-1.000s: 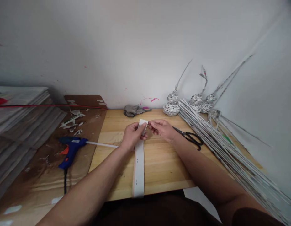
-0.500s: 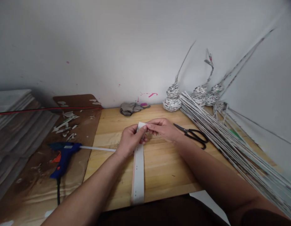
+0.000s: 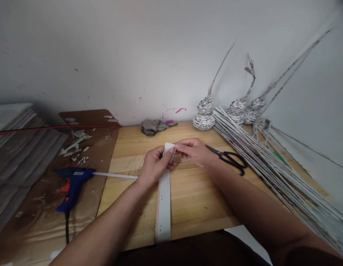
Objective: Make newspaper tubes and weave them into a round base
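A long white paper strip [image 3: 164, 207] with small printed marks runs from the table's front edge up to my hands. My left hand [image 3: 156, 162] is closed on its far end, thumb lying across the top. The thumb and fingers of my right hand [image 3: 192, 150] pinch the strip's upper right corner. My curled fingers hide part of the strip. Right of my right hand lie black-handled scissors [image 3: 229, 159]. A blue hot glue gun [image 3: 74, 186] with a white glue stick [image 3: 114, 175] in its back rests left of my left forearm.
Woven paper gourd shapes [image 3: 204, 116] stand against the wall at the back right. Beside them lies a bundle of rolled paper sticks [image 3: 260, 159]. A grey cloth [image 3: 152, 126] is at the table's back edge. Paper scraps [image 3: 75, 144] and stacked sheets [image 3: 19, 162] are at left.
The strip's far end has tilted slightly to the right between my hands. Both hands keep their grip, and the view has shifted a little.
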Available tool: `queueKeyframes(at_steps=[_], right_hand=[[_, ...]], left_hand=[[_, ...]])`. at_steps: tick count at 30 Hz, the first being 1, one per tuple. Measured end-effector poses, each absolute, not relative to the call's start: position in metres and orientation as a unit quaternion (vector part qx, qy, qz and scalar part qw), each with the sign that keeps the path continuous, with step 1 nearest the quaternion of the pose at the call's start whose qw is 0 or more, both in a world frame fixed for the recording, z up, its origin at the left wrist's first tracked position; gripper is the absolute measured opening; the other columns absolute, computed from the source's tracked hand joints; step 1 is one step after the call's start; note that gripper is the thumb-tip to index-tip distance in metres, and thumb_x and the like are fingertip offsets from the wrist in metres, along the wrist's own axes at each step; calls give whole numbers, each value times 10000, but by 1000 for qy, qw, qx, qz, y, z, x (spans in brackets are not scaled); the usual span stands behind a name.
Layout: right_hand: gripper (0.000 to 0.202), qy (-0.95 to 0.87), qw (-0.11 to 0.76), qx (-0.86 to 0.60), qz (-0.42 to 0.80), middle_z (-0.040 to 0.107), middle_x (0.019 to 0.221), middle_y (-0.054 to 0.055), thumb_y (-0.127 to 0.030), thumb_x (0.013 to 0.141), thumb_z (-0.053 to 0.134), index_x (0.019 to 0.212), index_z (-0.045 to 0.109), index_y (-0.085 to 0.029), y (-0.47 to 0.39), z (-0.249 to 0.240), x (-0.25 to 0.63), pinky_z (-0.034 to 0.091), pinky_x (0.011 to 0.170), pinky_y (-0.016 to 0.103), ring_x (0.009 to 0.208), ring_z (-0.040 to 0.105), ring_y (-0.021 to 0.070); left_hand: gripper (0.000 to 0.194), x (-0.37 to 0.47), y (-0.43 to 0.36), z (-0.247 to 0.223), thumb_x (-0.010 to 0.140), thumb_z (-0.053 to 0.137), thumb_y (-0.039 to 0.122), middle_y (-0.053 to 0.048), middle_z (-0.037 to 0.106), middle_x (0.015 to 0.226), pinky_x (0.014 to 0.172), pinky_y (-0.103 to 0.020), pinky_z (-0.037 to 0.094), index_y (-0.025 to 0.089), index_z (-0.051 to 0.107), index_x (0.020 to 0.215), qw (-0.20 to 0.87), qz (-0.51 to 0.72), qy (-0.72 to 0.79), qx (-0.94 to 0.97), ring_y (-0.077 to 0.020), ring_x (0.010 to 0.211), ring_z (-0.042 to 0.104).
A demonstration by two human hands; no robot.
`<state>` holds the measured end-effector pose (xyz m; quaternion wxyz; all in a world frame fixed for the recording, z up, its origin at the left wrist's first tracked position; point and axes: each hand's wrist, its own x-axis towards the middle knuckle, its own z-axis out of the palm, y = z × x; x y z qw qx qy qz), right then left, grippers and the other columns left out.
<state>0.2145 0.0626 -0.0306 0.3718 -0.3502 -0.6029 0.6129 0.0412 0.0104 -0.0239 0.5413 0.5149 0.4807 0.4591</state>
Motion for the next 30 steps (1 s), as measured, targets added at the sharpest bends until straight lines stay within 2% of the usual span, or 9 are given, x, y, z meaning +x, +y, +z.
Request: queueKeyframes(at_steps=[5,12,17,22,30], right_hand=[[321,-590,383,-354,617,610,637,-2,-463,793,738,882,787,-159,61,-29,214,340,524,237,576,478,91],[319,-549,400,-374,632,582,592,-15,-467,729,792,768,759,-152,58,-25,209,308,465,228,517,454,75],[374,-526,395,-349,667,686,798,26,-497,783,741,975,769,-177,60,-24,211,344,481,204,594,536,78],[277,-570,365,-322,662,659,692,4,-422,772,771,872,776,-163,59,-24,212,340,469,197,582,514,77],[249,-560,368,-318,671,689,740,18,-386,747,797,872,789,-171,60,-27,212,315,457,204,585,504,75]], left_hand=[[379,42,9,-23,840,651,509,-51,699,724,565,-249,562,140,699,913,554,451,479,509,-159,621,666],[382,42,7,-24,815,678,527,-35,674,629,525,-229,538,145,680,826,543,458,494,502,-149,564,639],[414,40,9,-22,796,699,537,-32,677,617,488,-217,522,141,698,914,584,481,483,440,-142,530,632],[420,40,9,-18,779,716,536,-30,656,578,445,-200,490,128,692,877,592,476,487,432,-139,502,622],[400,39,9,-19,799,695,532,-25,652,581,450,-196,482,137,677,857,568,451,494,480,-136,513,623]])
